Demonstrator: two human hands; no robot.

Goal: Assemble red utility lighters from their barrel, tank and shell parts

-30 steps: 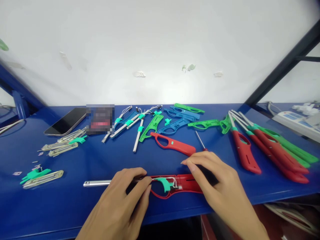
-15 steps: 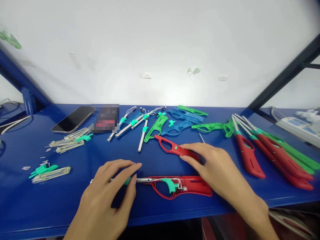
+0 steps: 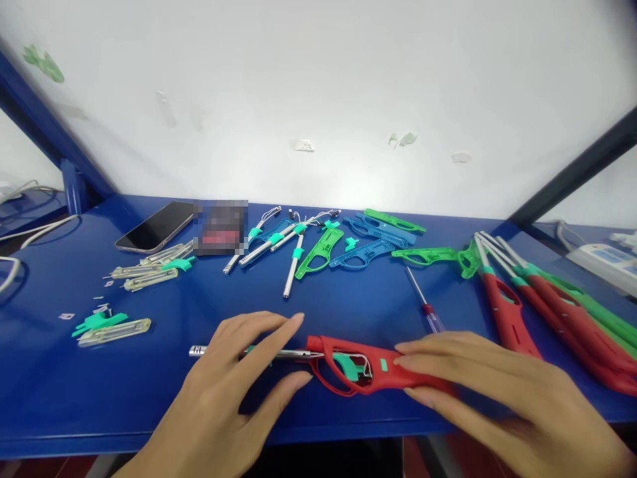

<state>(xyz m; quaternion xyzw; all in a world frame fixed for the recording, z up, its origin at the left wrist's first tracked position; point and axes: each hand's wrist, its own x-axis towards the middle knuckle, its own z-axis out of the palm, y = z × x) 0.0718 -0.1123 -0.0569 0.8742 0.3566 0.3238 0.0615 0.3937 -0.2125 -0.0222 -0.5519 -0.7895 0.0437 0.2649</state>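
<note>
My right hand (image 3: 478,378) grips the rear of a red lighter handle shell (image 3: 393,362), fingers above and thumb below. This shell lies at a slight angle over a matching red half (image 3: 324,384) on the table, covering most of it. Through the loop opening show a teal trigger (image 3: 348,366) and white wires. A silver metal tube (image 3: 286,354) runs left from the lower half. My left hand (image 3: 233,392) hovers over that tube, its index finger and thumb spread apart and holding nothing visible; it hides the tube's middle.
A screwdriver (image 3: 423,302) lies behind my right hand. Green (image 3: 321,252) and blue (image 3: 363,254) shells and loose tubes (image 3: 293,265) lie at the back. Red lighters (image 3: 510,315) are on the right. Clear lighter tanks (image 3: 114,332) and a phone (image 3: 156,227) sit left.
My right hand has brought the red shell from behind down onto the lower half. The thumb and index finger of my left hand have parted. The screwdriver is now uncovered.
</note>
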